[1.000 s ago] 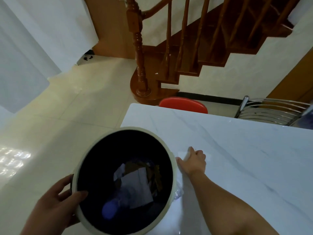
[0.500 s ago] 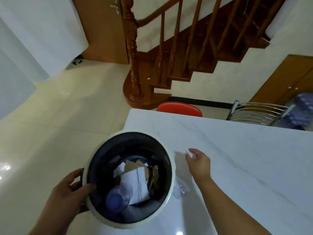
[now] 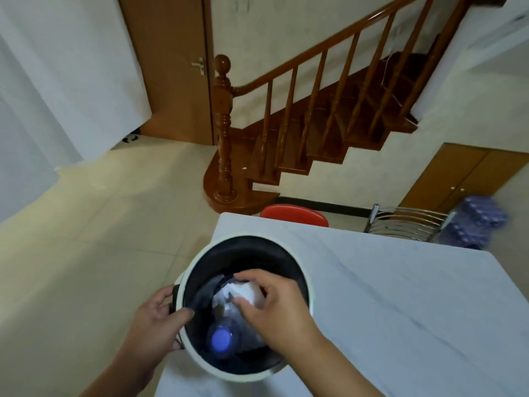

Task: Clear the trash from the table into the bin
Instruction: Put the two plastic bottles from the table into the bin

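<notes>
A round bin with a white rim [image 3: 197,257] and a dark liner hangs at the left edge of the white marble table [image 3: 400,310]. My left hand [image 3: 154,322] grips the rim on its left side, thumb hooked inside. Directly above the opening, my right hand [image 3: 280,313] has its fingers curled loosely around a white crumpled wad [image 3: 246,292]. Below it in the bin lies a clear bottle with a blue cap [image 3: 220,340]. The rest of the bin's contents are hidden by the hand.
A red stool [image 3: 294,214] and a metal chair back [image 3: 409,224] stand beyond the table's far edge. A pack of water bottles [image 3: 475,222] sits at the right. A wooden staircase [image 3: 286,138] rises behind, with tiled floor to the left.
My right hand picked up the white scrap from the table beside the bin and moved left over the bin's opening. The left hand kept its hold on the rim.
</notes>
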